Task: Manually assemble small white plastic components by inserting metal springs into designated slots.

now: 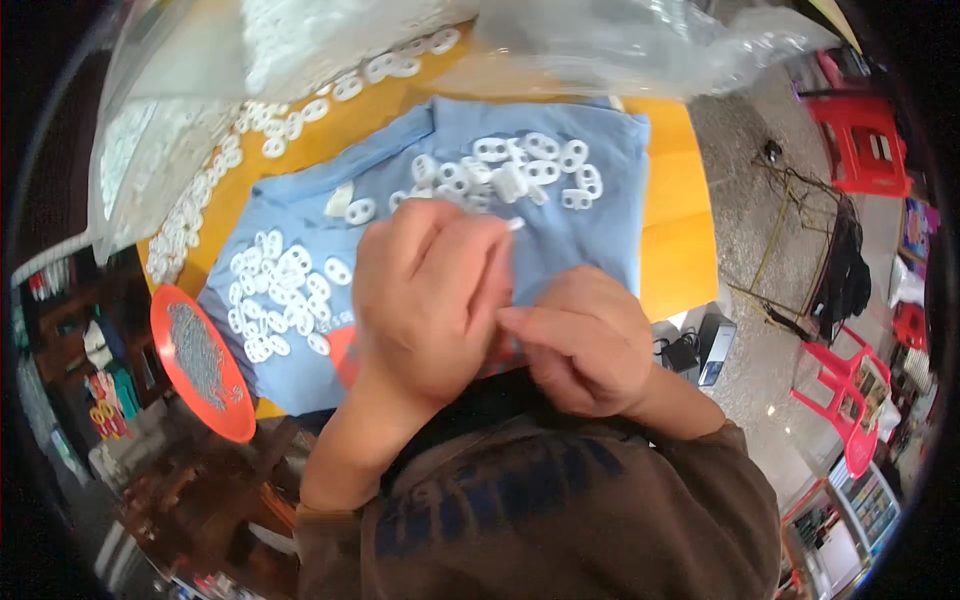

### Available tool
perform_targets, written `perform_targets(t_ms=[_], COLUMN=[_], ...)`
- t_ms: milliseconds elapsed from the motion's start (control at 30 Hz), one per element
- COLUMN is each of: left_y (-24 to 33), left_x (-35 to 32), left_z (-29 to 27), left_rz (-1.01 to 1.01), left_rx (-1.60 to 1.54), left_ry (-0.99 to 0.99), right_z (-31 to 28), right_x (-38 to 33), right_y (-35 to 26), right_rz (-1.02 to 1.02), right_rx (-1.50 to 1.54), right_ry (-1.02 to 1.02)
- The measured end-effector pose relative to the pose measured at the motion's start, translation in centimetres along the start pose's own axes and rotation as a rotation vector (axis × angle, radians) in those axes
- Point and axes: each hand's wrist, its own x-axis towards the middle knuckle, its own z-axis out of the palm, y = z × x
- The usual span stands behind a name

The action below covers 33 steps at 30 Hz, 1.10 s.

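Observation:
My left hand [430, 295] is curled closed over the middle of a light blue cloth [585, 240], its fingertips turned inward. Close on its right, my right hand [590, 345] is closed too, thumb and forefinger pinched toward the left hand. Whatever the fingers hold is hidden, and the left hand is slightly smeared. Small white oval plastic pieces with two holes lie in one pile [270, 290] left of my hands. Beyond my fingers is another pile [465, 178] of them. A small white bit [515, 224] shows beside my left knuckles.
An orange-red dish [235, 410] of small grey metal pieces stands at the table's left edge. Clear plastic bags [640, 45], one with white pieces, line the far side. More white pieces [185, 215] spread over the yellow tabletop [680, 220]. Red stools [860, 140] stand right.

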Motion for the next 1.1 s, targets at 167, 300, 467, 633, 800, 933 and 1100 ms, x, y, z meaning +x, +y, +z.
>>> perform_targets(t_ms=[167,300,467,633,800,933,1100], left_y=[1.5,1.8,0.8,-0.2,-0.2,-1.0,-1.4], left_x=[-1.9,-4.3,-6.7,-8.9,-10.2,-11.5,-13.1], left_z=[-1.6,-2.9,-4.7,-6.1,-6.5,-7.1,-8.1], left_rz=[-0.119,-0.197,-0.239,-0.267,-0.326,-0.294,-0.490], left_rx=[-0.304,-0.522,-0.617,-0.596,-0.624,-0.560,-0.610], left_ry=[0.102,0.140,0.115,0.156,0.258,0.292,0.380], right_z=[-0.1,0.3,1.8,4.0,5.4,6.4,6.4], right_x=[-1.0,0.7,1.0,2.1,2.6,3.2,4.3], right_y=[-0.4,-1.7,-3.1,-4.7,-6.0,-6.5,-6.6], right_rz=[0.176,0.123,0.263,0.287,0.409,0.345,0.310], right_rx=[0.032,0.046,0.261,0.287,0.230,0.160,0.021], right_ry=[0.160,-0.050,-0.189,-0.271,-0.344,-0.400,-0.360])
